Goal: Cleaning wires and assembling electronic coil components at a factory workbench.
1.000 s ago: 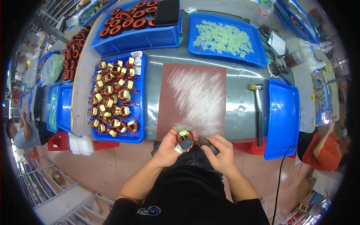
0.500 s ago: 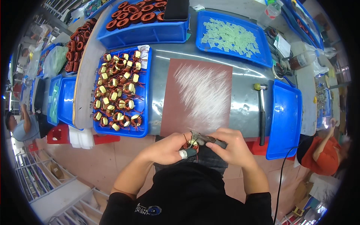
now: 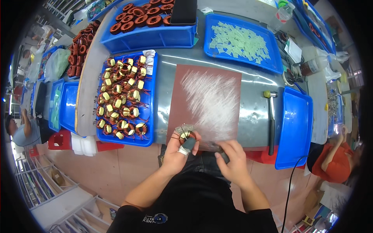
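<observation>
Lettering [image 3: 149,219] on black shirt [image 3: 194,198], copper coil [image 3: 189,136] in left hand [image 3: 175,157]

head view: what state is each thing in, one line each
left hand: closed around a copper-wound ring
copper-wound ring: held, wire ends sticking out
right hand: fingers bent, grip unclear
hammer: lying unheld
brown sheet: flat, scuffed whitish
upper tray: holding loose pale green pieces
left tray: filled with yellow-blocked rings
blue bin: heaped with copper rings

The right hand [image 3: 235,160] has drawn its tool [image 3: 224,155] back from the left hand's [image 3: 175,156] coil [image 3: 188,136].
</observation>
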`<state>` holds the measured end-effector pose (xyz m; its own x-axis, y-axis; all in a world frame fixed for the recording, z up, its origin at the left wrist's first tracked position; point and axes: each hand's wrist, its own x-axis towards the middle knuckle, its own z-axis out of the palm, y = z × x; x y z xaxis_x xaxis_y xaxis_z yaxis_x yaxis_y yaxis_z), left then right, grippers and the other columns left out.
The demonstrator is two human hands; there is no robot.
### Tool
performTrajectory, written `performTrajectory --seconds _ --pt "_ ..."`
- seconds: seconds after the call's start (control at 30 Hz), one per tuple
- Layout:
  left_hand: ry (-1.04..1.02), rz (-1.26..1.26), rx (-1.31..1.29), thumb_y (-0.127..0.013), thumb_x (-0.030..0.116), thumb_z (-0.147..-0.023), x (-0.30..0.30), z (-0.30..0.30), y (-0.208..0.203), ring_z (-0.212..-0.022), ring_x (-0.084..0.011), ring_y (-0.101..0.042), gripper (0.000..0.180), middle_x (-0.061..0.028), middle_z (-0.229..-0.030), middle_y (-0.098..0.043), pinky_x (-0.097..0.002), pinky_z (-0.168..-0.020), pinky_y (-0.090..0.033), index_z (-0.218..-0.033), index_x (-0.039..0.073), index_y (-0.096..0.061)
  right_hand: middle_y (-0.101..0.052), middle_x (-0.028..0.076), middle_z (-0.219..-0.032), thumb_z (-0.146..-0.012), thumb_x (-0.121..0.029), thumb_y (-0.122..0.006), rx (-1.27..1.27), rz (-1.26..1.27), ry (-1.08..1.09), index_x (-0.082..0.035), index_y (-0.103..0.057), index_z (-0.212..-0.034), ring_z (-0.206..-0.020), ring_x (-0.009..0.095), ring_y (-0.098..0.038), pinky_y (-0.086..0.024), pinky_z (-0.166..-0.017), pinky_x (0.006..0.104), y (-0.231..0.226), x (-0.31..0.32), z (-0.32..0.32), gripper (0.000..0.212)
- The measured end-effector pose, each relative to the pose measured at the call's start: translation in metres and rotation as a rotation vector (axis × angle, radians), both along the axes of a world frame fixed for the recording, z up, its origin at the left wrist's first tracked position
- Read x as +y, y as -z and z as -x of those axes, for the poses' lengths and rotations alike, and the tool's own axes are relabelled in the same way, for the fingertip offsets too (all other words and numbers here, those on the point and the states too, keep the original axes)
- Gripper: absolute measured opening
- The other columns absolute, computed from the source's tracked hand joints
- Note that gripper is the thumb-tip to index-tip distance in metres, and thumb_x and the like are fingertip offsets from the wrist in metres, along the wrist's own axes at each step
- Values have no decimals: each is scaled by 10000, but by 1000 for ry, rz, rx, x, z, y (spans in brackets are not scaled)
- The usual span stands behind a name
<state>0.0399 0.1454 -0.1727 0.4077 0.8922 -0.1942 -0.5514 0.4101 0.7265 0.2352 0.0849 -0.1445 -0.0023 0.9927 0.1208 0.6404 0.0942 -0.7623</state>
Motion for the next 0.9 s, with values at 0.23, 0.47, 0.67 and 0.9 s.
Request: performTrajectory --seconds 0.23,0.47,0.67,0.9 --pt "-12 32 -21 -560 55 -989 -8 -8 0 -829 -143 -583 263 -129 -1130 -601 -286 -716 -493 -1226 60 -445 -619 123 -977 -754 -69 -735 32 -33 32 -16 -667 -1095 -884 324 -605 -479 -785 401 5 1 20 351" --pt "4 24 -16 -558 65 -993 -8 -12 1 -822 -151 -583 261 -139 -1136 -598 -291 -719 -492 -1225 67 -440 -630 122 -970 -764 -55 -727 36 -57 66 -7 -673 -1063 -858 320 -619 -496 -760 399 2 2 17 307" --pt "78 42 -87 -552 93 -1003 -7 -6 5 -809 -161 -574 237 -145 -1142 -594 -298 -715 -481 -1212 75 -443 -642 139 -897 -783 -32 -724 256 129 19 11 -676 -1046 -765 315 -642 -517 -672 372 -2 2 17 271" --pt "20 36 -84 -571 111 -999 -7 -9 1 -806 -167 -573 239 -143 -1133 -597 -298 -727 -474 -1201 82 -448 -640 155 -876 -798 -32 -722 270 -8 0 16 -676 -1054 -742 319 -637 -509 -669 356 1 10 15 264"
